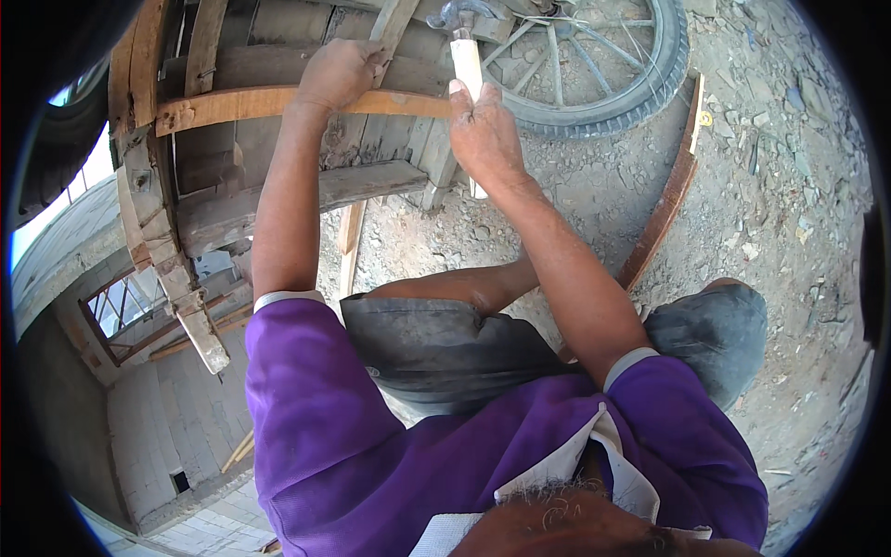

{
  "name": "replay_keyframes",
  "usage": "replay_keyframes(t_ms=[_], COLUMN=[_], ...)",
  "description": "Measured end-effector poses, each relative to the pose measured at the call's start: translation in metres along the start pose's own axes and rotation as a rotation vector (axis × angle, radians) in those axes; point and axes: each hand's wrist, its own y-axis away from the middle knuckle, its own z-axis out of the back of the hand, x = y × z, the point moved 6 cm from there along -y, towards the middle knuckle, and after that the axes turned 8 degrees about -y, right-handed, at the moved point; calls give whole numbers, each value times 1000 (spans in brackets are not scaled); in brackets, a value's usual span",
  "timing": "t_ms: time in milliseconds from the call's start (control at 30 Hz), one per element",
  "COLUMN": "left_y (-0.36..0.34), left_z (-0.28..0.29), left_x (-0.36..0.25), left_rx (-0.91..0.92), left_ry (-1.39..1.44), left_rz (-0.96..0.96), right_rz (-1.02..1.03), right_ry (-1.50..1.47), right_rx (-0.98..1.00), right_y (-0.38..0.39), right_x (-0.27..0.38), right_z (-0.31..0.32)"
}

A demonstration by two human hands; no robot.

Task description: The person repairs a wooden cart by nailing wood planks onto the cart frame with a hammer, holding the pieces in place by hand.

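My right hand (pixel 486 137) is wrapped round the pale handle of a claw hammer (pixel 467 63). The metal hammer head points away from me, near the rim of a spoked wheel (pixel 673 56). Above a curved light-brown wooden strip (pixel 232 107), my left hand (pixel 336 76) is closed, its fingertips against a slanting wooden slat (pixel 396 26). Whatever the left fingers pinch, if anything, is too small to make out. The strip runs across an old wooden frame of weathered boards (pixel 306 193), passing beneath my left wrist and ending near my right hand.
A reddish-brown plank (pixel 661 218) lies on the rubble-strewn ground (pixel 789 278) to the right. Thick wooden posts (pixel 153 204) of the frame stand at the left. Beyond them are a block wall (pixel 176 418) and a barred window (pixel 125 306). My bent legs are below the frame.
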Motion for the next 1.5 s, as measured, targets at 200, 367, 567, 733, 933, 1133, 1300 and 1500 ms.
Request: replay_keyframes(t_ms=[200, 367, 567, 733, 933, 1133, 1300, 1500], left_y=[154, 154, 117, 116, 117, 141, 134, 130], left_z=[40, 30, 30, 24, 8, 41, 33, 28], left_x=[31, 92, 98, 107, 104, 134, 148, 159], left_rx=[-1124, -1026, -1117, -1111, -1067, -793, -1008, -1017], left_ry=[585, 1123, 1114, 1149, 1214, 916, 1044, 1330], left_rz=[699, 870, 762, 695, 613, 640, 442, 411], right_rz=[191, -75, 59, 184, 131, 88, 105, 108], right_ry=[-163, -401, -174, 136, 12, -106, -62, -288], right_rx=[-69, 72, -33, -6, -37, 16, -35, -9], right_y=[-5, 13, 6, 5, 0, -6, 11, 1], right_x=[-21, -18, -46, -34, -42, -51, -33, -1], right_z=[4, -11, -18, -28, -26, -29, -27, -4])
